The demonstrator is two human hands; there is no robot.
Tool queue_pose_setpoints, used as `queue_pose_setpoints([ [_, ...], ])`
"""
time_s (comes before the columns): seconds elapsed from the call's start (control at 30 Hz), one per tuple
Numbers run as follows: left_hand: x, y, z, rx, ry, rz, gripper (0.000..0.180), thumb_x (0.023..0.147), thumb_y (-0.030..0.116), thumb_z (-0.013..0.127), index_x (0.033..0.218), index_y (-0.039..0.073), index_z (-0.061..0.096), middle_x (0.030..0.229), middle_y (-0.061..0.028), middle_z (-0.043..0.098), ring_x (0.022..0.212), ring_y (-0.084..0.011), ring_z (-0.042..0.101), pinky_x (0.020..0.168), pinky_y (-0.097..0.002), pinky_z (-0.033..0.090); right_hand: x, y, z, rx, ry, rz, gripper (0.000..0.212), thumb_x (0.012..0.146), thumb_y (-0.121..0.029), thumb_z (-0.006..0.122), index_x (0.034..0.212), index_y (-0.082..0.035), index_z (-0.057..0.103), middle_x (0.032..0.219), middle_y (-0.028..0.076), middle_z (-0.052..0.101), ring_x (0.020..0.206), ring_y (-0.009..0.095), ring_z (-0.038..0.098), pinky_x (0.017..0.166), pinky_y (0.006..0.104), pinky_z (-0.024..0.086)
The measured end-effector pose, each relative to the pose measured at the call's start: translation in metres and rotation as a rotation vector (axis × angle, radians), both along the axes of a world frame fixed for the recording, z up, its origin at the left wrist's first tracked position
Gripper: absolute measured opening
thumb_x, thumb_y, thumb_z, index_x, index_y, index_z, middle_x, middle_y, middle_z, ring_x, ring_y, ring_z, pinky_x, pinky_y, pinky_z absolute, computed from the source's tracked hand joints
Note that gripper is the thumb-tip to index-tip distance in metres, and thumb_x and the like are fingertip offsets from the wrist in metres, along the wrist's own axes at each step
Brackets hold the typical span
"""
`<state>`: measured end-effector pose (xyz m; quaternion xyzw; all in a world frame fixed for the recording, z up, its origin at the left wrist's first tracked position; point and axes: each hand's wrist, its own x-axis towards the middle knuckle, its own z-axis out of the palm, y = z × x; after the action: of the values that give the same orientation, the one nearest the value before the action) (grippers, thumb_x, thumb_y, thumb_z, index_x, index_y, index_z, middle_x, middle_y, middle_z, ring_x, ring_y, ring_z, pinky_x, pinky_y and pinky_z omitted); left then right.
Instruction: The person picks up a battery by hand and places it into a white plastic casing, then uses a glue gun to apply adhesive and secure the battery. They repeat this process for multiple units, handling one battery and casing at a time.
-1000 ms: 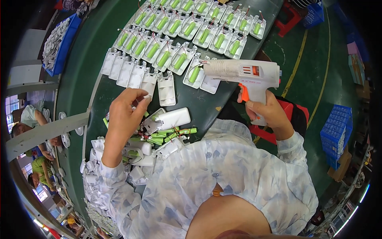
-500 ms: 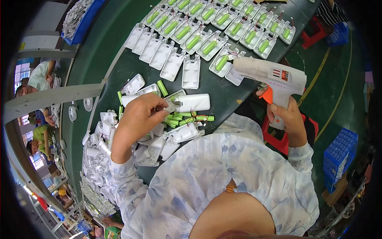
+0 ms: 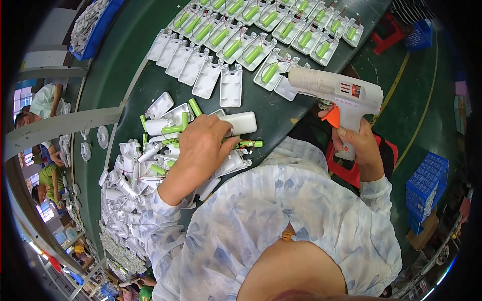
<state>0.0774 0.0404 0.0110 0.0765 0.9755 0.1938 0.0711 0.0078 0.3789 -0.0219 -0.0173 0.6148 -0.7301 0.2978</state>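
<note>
Now the left hand (image 3: 203, 145) lies palm-down on the heap of white shells and green cells (image 3: 165, 143), fingers curled on a white rectangular block (image 3: 240, 123); a second ago it was raised, pinching a small part. The right hand (image 3: 357, 150) stays clamped on the glue gun (image 3: 334, 90), nozzle above an open white casing (image 3: 284, 86) on the green table (image 3: 125, 60).

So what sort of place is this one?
Most likely a factory assembly bench: rows of white plastic cases fitted with green batteries, a glue gun in the right hand, other workers nearby.
</note>
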Motion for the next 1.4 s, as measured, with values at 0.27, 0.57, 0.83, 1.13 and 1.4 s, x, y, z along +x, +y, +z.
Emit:
queue_pose_setpoints([
  [0.27, -0.013, -0.006, 0.008, 0.576, -0.034, 0.155, 0.006, 0.087, 0.004, 0.070, 0.093, 0.002, 0.070, 0.085, -0.0065, 0.068, 0.074, -0.0173, 0.063, 0.067, -0.0281, 0.049, 0.003, 0.009, 0.003, 0.019, -0.022, -0.008, 0.051, 0.085, -0.018, 0.066, 0.128, 0.003, 0.052, 0.123, 0.017, 0.064, 0.058, 0.011, 0.053, 0.054, 0.0257, 0.048],
  [0.57, -0.054, 0.010, 0.009, 0.781, -0.177, -0.043, 0.014, 0.098, 0.006, 0.060, 0.106, 0.000, 0.069, 0.097, -0.0063, 0.072, 0.087, -0.0109, 0.065, 0.081, -0.0250, 0.051, 0.006, 0.016, 0.008, 0.040, -0.033, 0.008, 0.047, 0.088, -0.015, 0.065, 0.129, 0.003, 0.052, 0.117, 0.012, 0.065, 0.061, 0.010, 0.054, 0.058, 0.0260, 0.048],
  [0.83, -0.074, 0.036, -0.017, 0.691, -0.065, -0.272, 0.012, 0.090, 0.002, 0.066, 0.101, -0.001, 0.067, 0.089, -0.0121, 0.065, 0.078, -0.0255, 0.064, 0.070, -0.0324, 0.051, 0.011, 0.026, 0.017, 0.132, -0.128, 0.048, 0.039, 0.088, -0.011, 0.065, 0.123, 0.001, 0.054, 0.104, 0.007, 0.066, 0.063, 0.011, 0.053, 0.059, 0.0268, 0.047],
  [1.13, -0.072, 0.055, -0.024, 0.575, -0.040, -0.408, 0.014, 0.086, 0.000, 0.068, 0.100, -0.001, 0.068, 0.094, -0.0125, 0.063, 0.079, -0.0321, 0.065, 0.070, -0.0389, 0.053, 0.007, 0.023, 0.020, 0.196, -0.123, 0.069, 0.031, 0.087, -0.008, 0.064, 0.116, -0.001, 0.056, 0.097, 0.005, 0.064, 0.059, 0.011, 0.052, 0.054, 0.0263, 0.044],
  [1.4, -0.077, 0.056, -0.041, 0.036, 0.435, -0.540, 0.004, 0.073, 0.013, 0.066, 0.074, 0.011, 0.063, 0.079, -0.0043, 0.055, 0.075, -0.0211, 0.058, 0.061, -0.0357, 0.044, 0.010, 0.027, 0.013, 0.173, -0.119, -0.001, 0.031, 0.088, -0.011, 0.065, 0.115, -0.001, 0.055, 0.097, 0.006, 0.063, 0.060, 0.011, 0.052, 0.054, 0.0271, 0.044],
])
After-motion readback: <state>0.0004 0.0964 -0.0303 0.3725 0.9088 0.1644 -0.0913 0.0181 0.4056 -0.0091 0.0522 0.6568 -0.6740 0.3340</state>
